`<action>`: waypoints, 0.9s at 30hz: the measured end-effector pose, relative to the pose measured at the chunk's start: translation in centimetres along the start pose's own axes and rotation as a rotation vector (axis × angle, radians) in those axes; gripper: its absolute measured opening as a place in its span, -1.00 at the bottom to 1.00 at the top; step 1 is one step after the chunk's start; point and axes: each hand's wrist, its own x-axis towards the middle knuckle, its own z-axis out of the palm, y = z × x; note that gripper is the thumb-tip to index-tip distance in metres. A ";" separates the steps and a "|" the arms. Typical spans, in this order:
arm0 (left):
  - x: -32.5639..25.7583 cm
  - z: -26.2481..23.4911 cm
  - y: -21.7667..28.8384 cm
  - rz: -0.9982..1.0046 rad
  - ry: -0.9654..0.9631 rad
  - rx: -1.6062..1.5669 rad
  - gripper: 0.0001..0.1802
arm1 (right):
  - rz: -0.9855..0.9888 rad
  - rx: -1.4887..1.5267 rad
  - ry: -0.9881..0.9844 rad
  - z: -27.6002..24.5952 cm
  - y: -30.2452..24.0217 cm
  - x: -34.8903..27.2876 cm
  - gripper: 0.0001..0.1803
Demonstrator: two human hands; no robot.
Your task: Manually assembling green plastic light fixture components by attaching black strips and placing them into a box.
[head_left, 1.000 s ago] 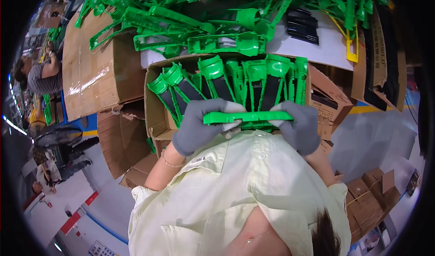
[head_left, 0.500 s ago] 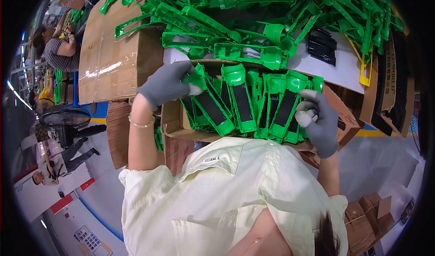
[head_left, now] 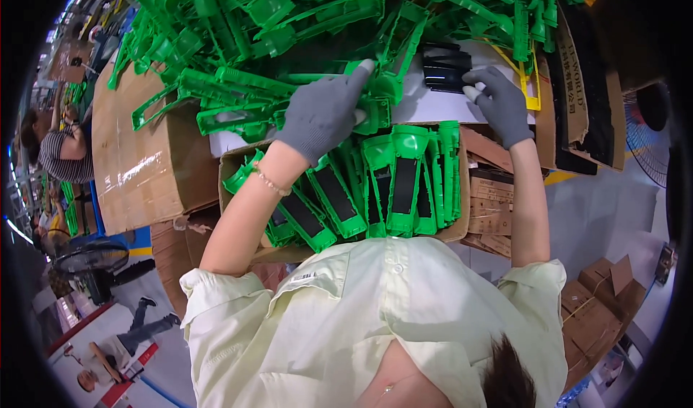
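My left hand [head_left: 323, 116], in a grey glove, reaches forward and rests its fingers on a green plastic part [head_left: 375, 99] at the near edge of a big heap of green plastic parts [head_left: 303, 32]. My right hand [head_left: 498, 105], also gloved, touches a stack of black flat pieces [head_left: 445, 67] lying on a white surface [head_left: 440, 108]. Below both hands an open cardboard box [head_left: 476, 191] holds several green parts with black inserts [head_left: 401, 184] standing in a row.
A large cardboard box [head_left: 137, 162] stands at the left. More cardboard pieces [head_left: 577, 83] lean at the right. Another person [head_left: 61, 144] in a striped top works at the far left. A fan [head_left: 79, 260] stands on the floor, and small boxes [head_left: 599, 300] lie at lower right.
Both hands have left the box of finished parts and moved forward: the left to the green heap, the right to the black pieces. The green part held a second ago is no longer in my hands.
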 end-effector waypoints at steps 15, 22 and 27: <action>-8.7 -13.5 -1.7 -0.409 0.374 -0.578 -0.75 | -0.092 -0.318 -0.016 0.3 1.5 5.2 -0.60; -11.2 -10.9 0.0 -0.645 0.528 -1.257 -0.51 | -0.178 -0.181 0.106 -1.2 -0.2 4.1 -0.64; -11.3 -5.0 1.8 -0.735 0.201 -1.774 -0.49 | 0.199 0.446 -0.020 -3.7 -3.9 0.0 -0.66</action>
